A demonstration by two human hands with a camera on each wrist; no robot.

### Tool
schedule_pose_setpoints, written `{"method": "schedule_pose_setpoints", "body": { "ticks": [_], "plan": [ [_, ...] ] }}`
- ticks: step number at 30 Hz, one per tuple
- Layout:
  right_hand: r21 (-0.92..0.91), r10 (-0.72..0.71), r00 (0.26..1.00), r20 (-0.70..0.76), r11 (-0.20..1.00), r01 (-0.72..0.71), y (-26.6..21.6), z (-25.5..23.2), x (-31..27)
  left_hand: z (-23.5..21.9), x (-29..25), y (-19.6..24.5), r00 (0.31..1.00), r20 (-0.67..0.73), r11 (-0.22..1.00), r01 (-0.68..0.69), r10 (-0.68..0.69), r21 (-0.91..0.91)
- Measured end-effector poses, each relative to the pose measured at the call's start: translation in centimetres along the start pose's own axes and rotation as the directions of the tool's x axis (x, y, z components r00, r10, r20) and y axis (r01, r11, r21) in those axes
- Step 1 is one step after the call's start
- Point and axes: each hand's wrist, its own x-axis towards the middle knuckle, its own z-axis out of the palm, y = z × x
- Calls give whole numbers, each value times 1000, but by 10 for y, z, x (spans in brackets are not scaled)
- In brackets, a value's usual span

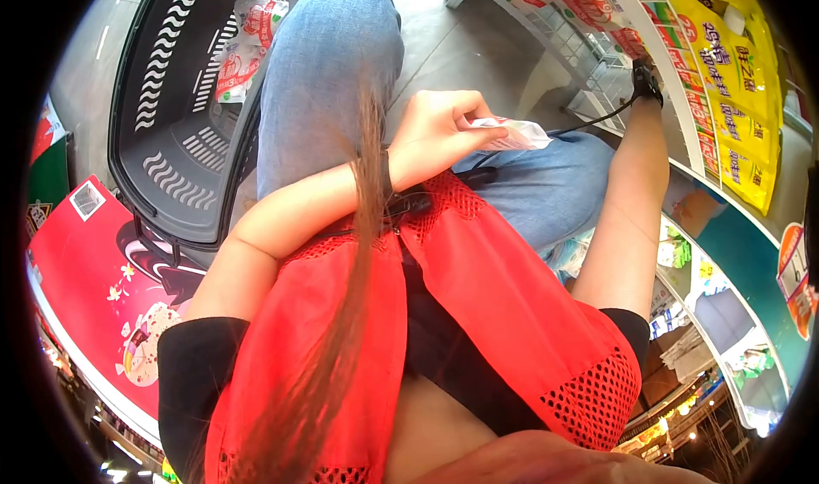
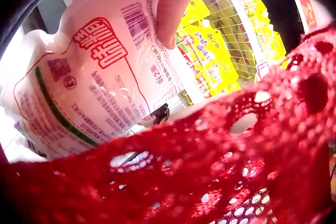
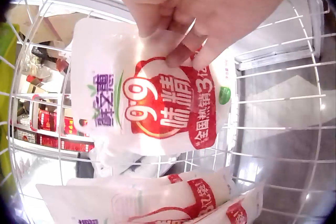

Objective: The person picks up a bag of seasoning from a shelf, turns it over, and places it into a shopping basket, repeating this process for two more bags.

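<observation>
Black basket (image 1: 141,134) with packets (image 1: 239,68), left hand (image 1: 439,136) clamped on pouch (image 2: 102,61), right hand (image 3: 210,8) on white bag (image 3: 157,103) inside wire rack (image 3: 278,99).

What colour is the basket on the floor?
The basket is dark grey, best seen in the head view.

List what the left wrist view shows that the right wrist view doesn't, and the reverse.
Only the left wrist view: a barcode on the left packet, and red mesh cloth across the lower part.
Only the right wrist view: a large "99" on the right packet, and more white packets below it.
Both: a hand gripping a white packet with red print, the left hand or right hand, plus wire bars.
</observation>
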Motion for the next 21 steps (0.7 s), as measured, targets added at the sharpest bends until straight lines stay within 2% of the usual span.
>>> {"method": "schedule_pose_setpoints", "body": {
  "ticks": [21],
  "plan": [
    [-15,-2,1000,11,1000,2,-6,11,1,0,-1,1,1000,25,1000,12,-12,-4]
  ]
}}
